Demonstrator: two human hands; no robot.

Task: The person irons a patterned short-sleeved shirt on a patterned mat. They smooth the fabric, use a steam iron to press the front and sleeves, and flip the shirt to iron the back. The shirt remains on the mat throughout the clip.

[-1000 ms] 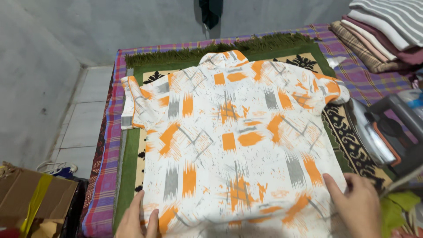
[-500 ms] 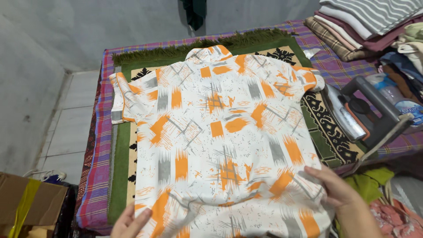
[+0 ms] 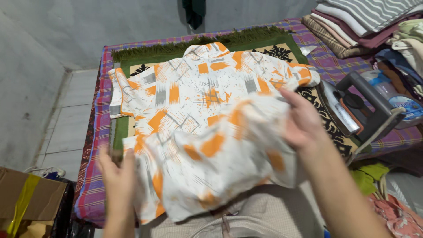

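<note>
A white short-sleeved shirt (image 3: 207, 92) with orange and grey marks lies on a green patterned mat (image 3: 128, 70). Its lower half is lifted off the mat and turned up toward the collar. My left hand (image 3: 115, 176) grips the hem's left corner, and my right hand (image 3: 302, 119) grips the right corner, higher and farther forward. The raised cloth is blurred with motion. The collar and both sleeves still lie flat at the far end.
A grey clothes iron (image 3: 352, 110) rests on its side right of the shirt. Folded clothes (image 3: 365, 22) are stacked at the far right. A plaid cloth (image 3: 94, 145) covers the surface. A cardboard box (image 3: 26, 202) sits on the floor at left.
Both hands took hold of the hem and lifted it, swinging the shirt's lower half up and forward over the upper half. The camera view shifted slightly.
</note>
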